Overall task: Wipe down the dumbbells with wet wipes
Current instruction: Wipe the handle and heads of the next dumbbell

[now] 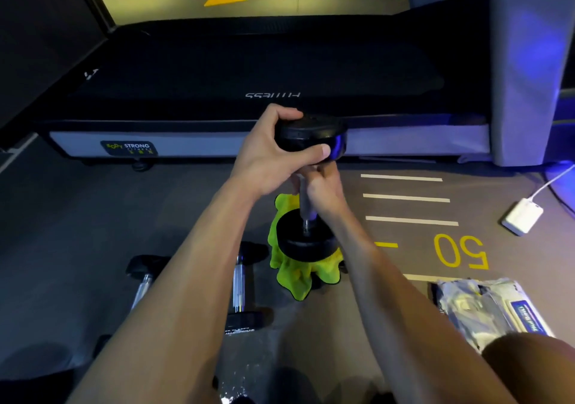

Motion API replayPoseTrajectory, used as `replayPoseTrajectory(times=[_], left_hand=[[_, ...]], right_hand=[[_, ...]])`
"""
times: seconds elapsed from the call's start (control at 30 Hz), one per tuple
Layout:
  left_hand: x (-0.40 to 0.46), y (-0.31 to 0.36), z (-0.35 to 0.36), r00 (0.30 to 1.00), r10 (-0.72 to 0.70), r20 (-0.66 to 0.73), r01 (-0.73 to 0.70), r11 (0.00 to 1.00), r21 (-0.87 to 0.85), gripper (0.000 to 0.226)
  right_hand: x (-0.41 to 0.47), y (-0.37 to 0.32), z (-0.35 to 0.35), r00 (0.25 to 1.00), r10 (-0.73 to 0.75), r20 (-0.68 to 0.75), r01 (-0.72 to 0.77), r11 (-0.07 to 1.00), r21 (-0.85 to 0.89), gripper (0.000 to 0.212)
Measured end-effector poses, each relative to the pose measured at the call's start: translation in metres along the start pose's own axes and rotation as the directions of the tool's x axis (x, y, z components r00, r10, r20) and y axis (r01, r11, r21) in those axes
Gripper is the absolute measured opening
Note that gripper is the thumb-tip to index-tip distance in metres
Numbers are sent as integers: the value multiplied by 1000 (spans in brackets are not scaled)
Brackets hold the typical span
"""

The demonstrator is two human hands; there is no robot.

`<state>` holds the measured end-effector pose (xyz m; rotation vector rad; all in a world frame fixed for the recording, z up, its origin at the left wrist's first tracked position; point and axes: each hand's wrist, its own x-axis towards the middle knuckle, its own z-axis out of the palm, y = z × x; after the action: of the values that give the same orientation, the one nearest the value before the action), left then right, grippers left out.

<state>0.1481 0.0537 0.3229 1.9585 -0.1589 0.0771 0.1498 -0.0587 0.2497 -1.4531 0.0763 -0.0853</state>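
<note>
A black dumbbell (306,238) stands upright on its lower head, on top of a crumpled yellow-green cloth (294,276) on the floor. My left hand (273,151) grips the dumbbell's upper head from the left, thumb across its front. My right hand (323,195) is curled round the metal handle just under that head; a bit of white, probably a wet wipe, shows at its fingers. The wet wipes pack (488,307) lies on the floor at the lower right.
Two more dumbbells (241,282) (141,282) lie on the floor at the lower left, partly behind my left forearm. A black treadmill (249,70) runs across the back. A white charger (522,218) with its cable lies at the right. My knee fills the bottom right corner.
</note>
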Motion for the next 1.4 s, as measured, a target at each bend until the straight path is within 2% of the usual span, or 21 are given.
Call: replayPoseTrajectory(times=[0.07,0.13,0.2,0.3,0.4,0.43,0.53,0.67,0.73,0.8,0.87,0.97,1.03,1.17,1.2,1.27,1.4], left_hand=[[-1,0,0,1000,3,13,-3,1000,-5,63],[-2,1,2,1000,2,4,-2,1000,-20,61],[0,0,5,1000,4,-18,-4,1000,-28,60],[1,-1,7,999,23,-23,-23,1000,-4,62],[-1,0,7,999,33,-3,-33,999,15,64],[-1,1,7,999,36,4,-36,999,9,64],[-1,1,7,999,42,7,-42,999,-6,63],[-1,0,5,1000,31,-2,-31,999,-29,62],[-2,-1,3,1000,21,-1,-21,999,-45,63],[-3,-1,1,1000,18,6,-17,998,-54,63],[-3,-1,2,999,28,16,-27,998,-55,63],[-3,-1,5,999,35,20,-34,998,-51,63],[-2,-1,7,999,37,17,-36,998,-54,63],[-1,-1,7,999,51,10,-50,997,-50,62],[-1,-1,7,999,54,11,-53,998,-42,62],[-2,-2,6,998,54,11,-54,998,-32,63],[-2,-4,2,999,47,5,-47,998,-31,62]], right_hand=[[3,-6,-8,988,84,130,-104,983,152,25],[4,-5,-7,988,102,115,-116,986,118,19],[2,2,5,997,56,-44,-58,997,-45,19],[-7,4,22,942,-43,-334,-73,942,-328,30],[-9,1,25,915,-12,-404,-209,842,-498,41],[-8,0,22,922,-4,-388,-200,851,-485,40],[-17,-4,15,934,-8,-358,-72,975,-209,28],[-28,-6,3,972,-5,-236,7,1000,6,29],[-27,-9,-5,991,40,-124,-30,996,78,17],[-23,-14,-12,995,94,-17,-94,995,26,1],[-18,-16,-14,994,107,34,-107,994,-27,11],[-11,-17,-15,993,93,68,-89,994,-63,4],[-13,-14,-10,998,57,10,-56,994,-91,14],[-24,-8,22,958,-21,-287,32,999,35,30],[-28,-7,30,939,-91,-333,77,996,-54,33],[-38,-4,38,936,-203,-289,132,959,-250,39],[-46,12,32,911,-288,-296,186,926,-328,27]])
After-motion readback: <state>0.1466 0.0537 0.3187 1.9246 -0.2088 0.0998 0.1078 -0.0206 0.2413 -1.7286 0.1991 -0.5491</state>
